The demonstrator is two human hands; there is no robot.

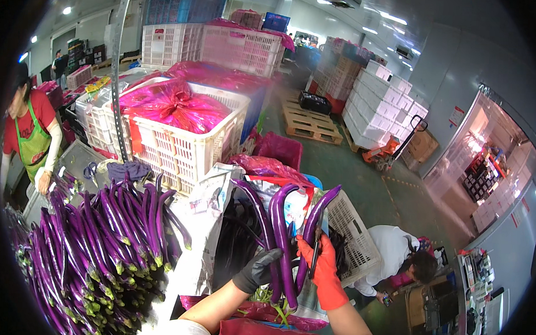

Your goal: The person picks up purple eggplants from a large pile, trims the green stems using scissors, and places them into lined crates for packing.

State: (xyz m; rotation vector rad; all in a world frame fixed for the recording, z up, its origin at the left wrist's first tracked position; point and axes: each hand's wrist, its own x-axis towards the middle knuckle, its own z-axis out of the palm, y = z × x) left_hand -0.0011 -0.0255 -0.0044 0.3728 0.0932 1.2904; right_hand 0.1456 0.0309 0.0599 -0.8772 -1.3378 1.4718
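My left hand [257, 270], in a black glove, grips a long purple eggplant [258, 211] and a second one [279, 230] beside it. Their green stems hang toward my body. My right hand [325, 271], in a red-orange rubber glove, holds a third eggplant [316, 213] and a narrow dark tool [316, 249], which may be shears. Below the hands stands a white plastic crate [356, 232], tilted, with dark eggplants inside. Printed plastic film [211, 218] lines its left side. To my left lies a large pile of eggplants [102, 232], stem ends toward me.
A white crate [175, 146] with a tied pink bag stands ahead, by a perforated metal post [117, 73]. Blue-handled scissors [90, 172] lie left. A person in a green apron [34, 137] stands left; another person [389, 256] bends down at right. A pallet jack [383, 151] stands farther off.
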